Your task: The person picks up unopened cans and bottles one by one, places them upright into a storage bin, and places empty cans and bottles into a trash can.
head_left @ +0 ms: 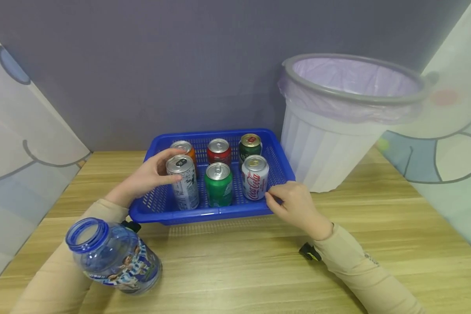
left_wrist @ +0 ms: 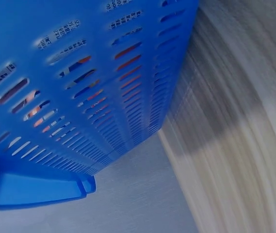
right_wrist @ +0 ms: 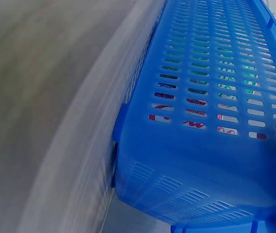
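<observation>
My left hand [head_left: 151, 174] reaches over the left side of a blue plastic basket [head_left: 216, 212] and grips a tall white-and-grey can [head_left: 186, 187], thumb on its front and fingers behind its top. Next to that can stand a green can [head_left: 219, 185] and a white Coca-Cola can [head_left: 255, 178]. Behind them are an orange can [head_left: 189, 151], a red can [head_left: 219, 150] and a dark green can [head_left: 250, 146]. My right hand [head_left: 294, 203] holds the basket's front right corner with curled fingers. Both wrist views show the slotted basket walls [left_wrist: 104, 82] [right_wrist: 206, 141]; neither hand appears there.
A clear blue bottle [head_left: 121, 261] without a cap stands at the front left, overlapping my left forearm. Behind the basket's right side stands a white bin [head_left: 318, 144] with a purple liner. A grey wall [head_left: 172, 65] rises behind the wooden table [head_left: 235, 270].
</observation>
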`<state>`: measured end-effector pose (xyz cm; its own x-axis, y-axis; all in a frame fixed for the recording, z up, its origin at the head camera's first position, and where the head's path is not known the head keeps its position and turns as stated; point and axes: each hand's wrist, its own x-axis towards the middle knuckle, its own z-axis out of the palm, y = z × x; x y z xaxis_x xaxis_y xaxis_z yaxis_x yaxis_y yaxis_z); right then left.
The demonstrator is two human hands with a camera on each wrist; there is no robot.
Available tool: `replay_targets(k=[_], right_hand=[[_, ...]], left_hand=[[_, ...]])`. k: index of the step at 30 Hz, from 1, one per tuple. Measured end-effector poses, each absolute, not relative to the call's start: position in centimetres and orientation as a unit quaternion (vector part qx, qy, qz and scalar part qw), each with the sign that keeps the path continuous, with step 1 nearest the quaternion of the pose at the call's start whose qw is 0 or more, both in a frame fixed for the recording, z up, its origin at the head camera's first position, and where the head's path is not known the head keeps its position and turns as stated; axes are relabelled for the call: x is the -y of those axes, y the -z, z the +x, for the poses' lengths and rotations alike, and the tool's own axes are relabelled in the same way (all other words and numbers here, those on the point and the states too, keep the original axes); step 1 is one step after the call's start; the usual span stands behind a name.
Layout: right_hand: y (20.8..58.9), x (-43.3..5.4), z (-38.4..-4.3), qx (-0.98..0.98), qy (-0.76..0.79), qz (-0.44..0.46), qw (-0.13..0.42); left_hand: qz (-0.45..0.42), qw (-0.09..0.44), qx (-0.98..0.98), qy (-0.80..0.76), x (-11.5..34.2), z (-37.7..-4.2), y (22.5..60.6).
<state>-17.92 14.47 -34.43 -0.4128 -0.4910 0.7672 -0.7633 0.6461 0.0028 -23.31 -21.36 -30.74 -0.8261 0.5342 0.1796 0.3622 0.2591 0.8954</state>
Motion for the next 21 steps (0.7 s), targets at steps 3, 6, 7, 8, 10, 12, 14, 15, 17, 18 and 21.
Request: replay_targets(k=[3,6,7,8,10,12,14,15,17,18,21], right_hand=[[34.4,-14.4,-17.9,0.822,-0.178,0.382,0.382],[34.4,-14.3,-17.9,0.823,-0.178,0.384,0.380],[34.4,-14.3,-17.9,0.822,-0.177,0.385,0.380],[34.5,-14.3,-17.9,0.822,-0.177,0.385,0.379],[34.5,-14.2,-17.9,0.822,-0.176,0.386,0.380],[34.5,-14.2,-18.0,0.822,-0.175,0.385,0.381],[34.4,-14.3,-17.9,0.823,-0.174,0.382,0.381],[34.4,-14.3,-17.9,0.824,-0.174,0.382,0.382],[34.4,-14.3,-17.9,0.824,-0.174,0.380,0.381],[34.3,-14.4,-17.9,0.825,-0.175,0.380,0.381],[34.4,-14.4,-17.9,0.825,-0.175,0.380,0.381]], left_hand=[[0.294,0.044,-0.771,-0.564,21.6,-23.2,31.1],[0.307,0.014,-0.744,-0.593,22.0,-22.9,31.3],[0.309,0.007,-0.735,-0.604,22.1,-22.8,31.3],[0.311,-0.002,-0.725,-0.615,22.3,-22.7,31.4],[0.312,-0.017,-0.704,-0.638,22.5,-22.4,31.5],[0.310,-0.036,-0.685,-0.658,22.7,-22.3,31.6],[0.302,-0.055,-0.675,-0.671,22.8,-22.1,31.7],[0.295,-0.064,-0.676,-0.672,22.9,-22.0,31.7],[0.280,-0.083,-0.686,-0.666,23.1,-21.8,31.8],[0.268,-0.091,-0.698,-0.657,23.3,-21.6,31.9],[0.230,-0.112,-0.751,-0.608,23.7,-21.0,32.2]])
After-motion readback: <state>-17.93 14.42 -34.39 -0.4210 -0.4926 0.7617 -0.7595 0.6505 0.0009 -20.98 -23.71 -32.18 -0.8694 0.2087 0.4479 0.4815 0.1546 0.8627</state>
